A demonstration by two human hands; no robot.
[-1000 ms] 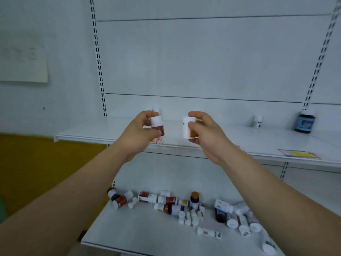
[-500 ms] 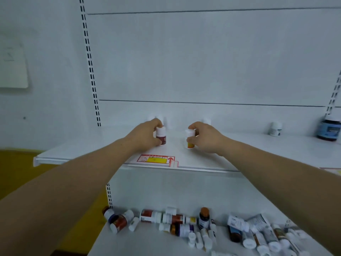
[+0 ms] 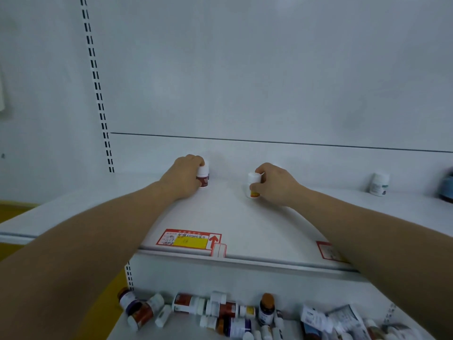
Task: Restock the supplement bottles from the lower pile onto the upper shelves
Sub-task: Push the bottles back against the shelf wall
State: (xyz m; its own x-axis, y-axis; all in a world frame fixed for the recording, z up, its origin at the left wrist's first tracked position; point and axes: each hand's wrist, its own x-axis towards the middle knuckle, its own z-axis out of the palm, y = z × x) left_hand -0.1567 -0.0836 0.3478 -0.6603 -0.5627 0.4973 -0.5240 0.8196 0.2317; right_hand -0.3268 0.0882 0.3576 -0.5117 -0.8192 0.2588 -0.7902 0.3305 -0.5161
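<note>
My left hand [image 3: 182, 177] grips a small white bottle with a dark red label [image 3: 203, 177], which stands upright near the back of the upper shelf [image 3: 257, 224]. To its right, my right hand [image 3: 274, 184] holds a white bottle with an orange and yellow band [image 3: 252, 185], also upright on the shelf. The two bottles stand apart, side by side. On the lower shelf a pile of supplement bottles [image 3: 228, 315] lies mostly on its side.
Further right on the upper shelf stand a white bottle [image 3: 379, 184] and, at the frame edge, a dark blue jar [image 3: 447, 187]. A red and yellow label sticker [image 3: 190, 240] lies near the shelf's front edge. A slotted upright [image 3: 96, 82] runs up the left side.
Both hands have carried their bottles from in front of the shelf deep onto it, toward the back wall. The view has moved closer and lower.
</note>
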